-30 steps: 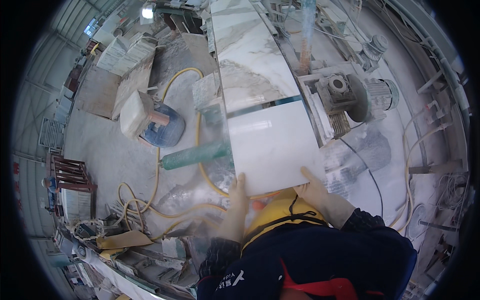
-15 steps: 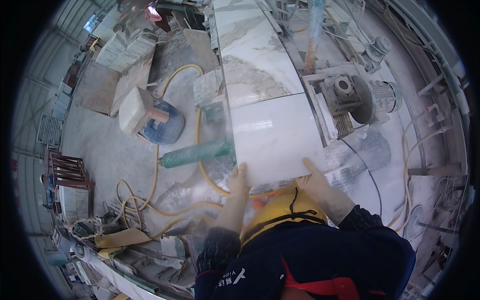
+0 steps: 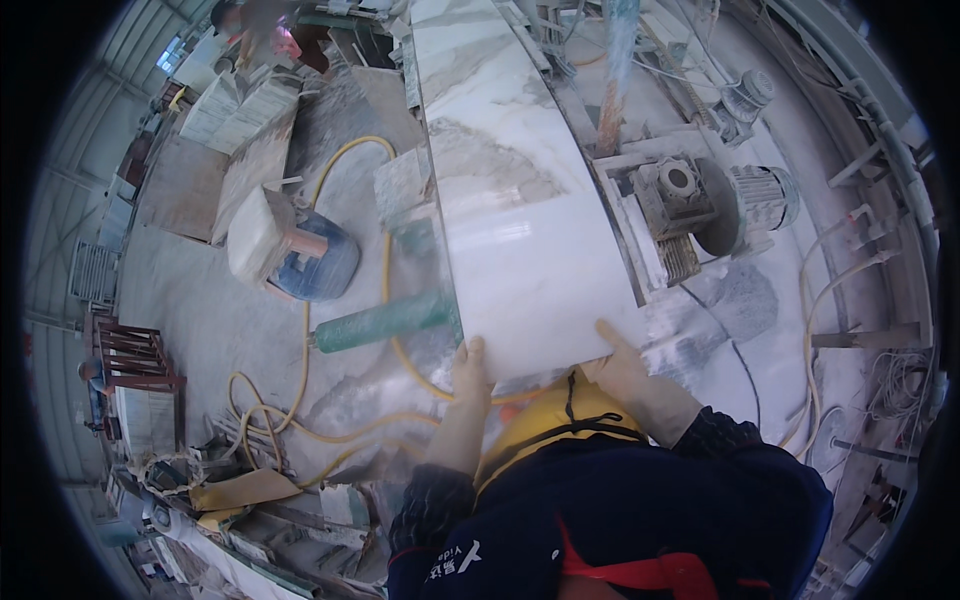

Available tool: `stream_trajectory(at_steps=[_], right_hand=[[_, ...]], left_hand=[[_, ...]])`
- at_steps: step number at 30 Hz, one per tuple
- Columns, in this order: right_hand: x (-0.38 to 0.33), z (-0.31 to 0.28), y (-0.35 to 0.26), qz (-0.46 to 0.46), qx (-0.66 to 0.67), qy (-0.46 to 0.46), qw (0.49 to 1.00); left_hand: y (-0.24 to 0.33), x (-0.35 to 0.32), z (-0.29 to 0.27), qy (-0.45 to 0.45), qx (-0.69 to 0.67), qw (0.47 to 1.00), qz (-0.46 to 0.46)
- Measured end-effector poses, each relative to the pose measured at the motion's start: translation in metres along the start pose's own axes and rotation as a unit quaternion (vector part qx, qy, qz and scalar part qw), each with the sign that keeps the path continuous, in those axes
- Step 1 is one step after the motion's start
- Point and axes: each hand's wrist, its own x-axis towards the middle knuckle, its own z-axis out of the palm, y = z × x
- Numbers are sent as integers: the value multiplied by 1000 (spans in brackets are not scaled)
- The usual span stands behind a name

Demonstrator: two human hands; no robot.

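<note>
A glossy white slab [image 3: 545,290] lies flat at the near end of a conveyor-like line, its far edge against a grey-veined white slab [image 3: 490,120]. My left hand [image 3: 470,368] grips its near left corner, the thumb on top. At the near edge toward the right, my right hand [image 3: 618,362] holds on with the thumb over the top face. The fingers under the slab are hidden on both sides. A yellow apron [image 3: 560,415] at my front lies close to the slab's near edge.
A green roller [image 3: 385,320] sticks out left of the slab. A gearbox [image 3: 672,195] and motor [image 3: 765,195] stand at the right. Yellow hose [image 3: 388,265] winds over the floor near a blue barrel [image 3: 325,265]. Stone offcuts [image 3: 300,530] lie lower left. Another person [image 3: 235,20] is far left.
The view has shifted slightly, so most things sit a little further left. The dark seam between the white slab and the veined one no longer shows clearly. Both hands keep their hold.
</note>
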Motion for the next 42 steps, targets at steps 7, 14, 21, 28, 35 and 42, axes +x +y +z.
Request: stream_trajectory(at_steps=[7,14,21,28,35,42], right_hand=[[24,-22,0,-34,-143,27,989],[27,-31,-8,-8,-58,61,996],[44,-40,3,-104,-265,-40,958],[33,-7,-12,-7,9,76,997],[39,-22,-10,-9,-82,5,997],[17,10,-27,53,-70,34,996]], left_hand=[[2,-1,11,14,-3,999,47],[-6,5,16,59,10,996,68],[-14,23,13,38,-59,997,46],[-4,20,11,-13,-81,995,55],[-54,20,-61,-54,-155,986,33],[-205,-72,-217,100,-103,986,80]])
